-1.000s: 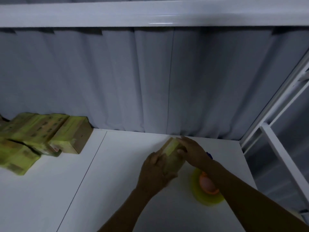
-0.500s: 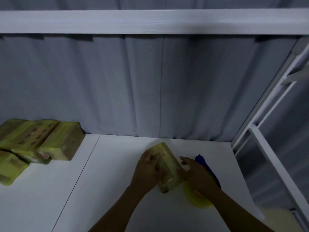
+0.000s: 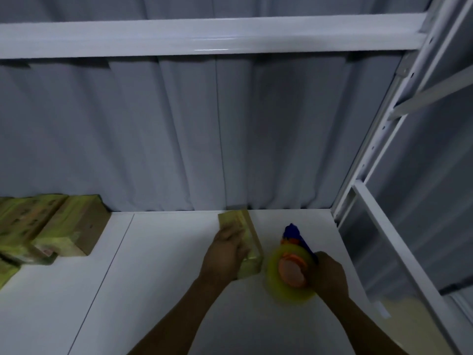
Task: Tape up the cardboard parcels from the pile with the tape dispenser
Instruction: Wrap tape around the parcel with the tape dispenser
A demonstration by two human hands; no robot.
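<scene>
Yellow tape roll (image 3: 289, 285), orange hub (image 3: 291, 271)

A packing station, shown by white worktable (image 3: 153, 290), metal racking (image 3: 204, 37), grey curtain (image 3: 179, 137) and stacked cardboard parcels (image 3: 64, 226).

On the bench (image 3: 153, 290), a parcel (image 3: 239, 222) lies right of centre, the tape dispenser (image 3: 291, 272) just beside it on the right. The pile of parcels (image 3: 51, 226) sits far left, against the curtain (image 3: 179, 137) behind.

Dim, bluish, soft focus (edges visibly bowed).
</scene>
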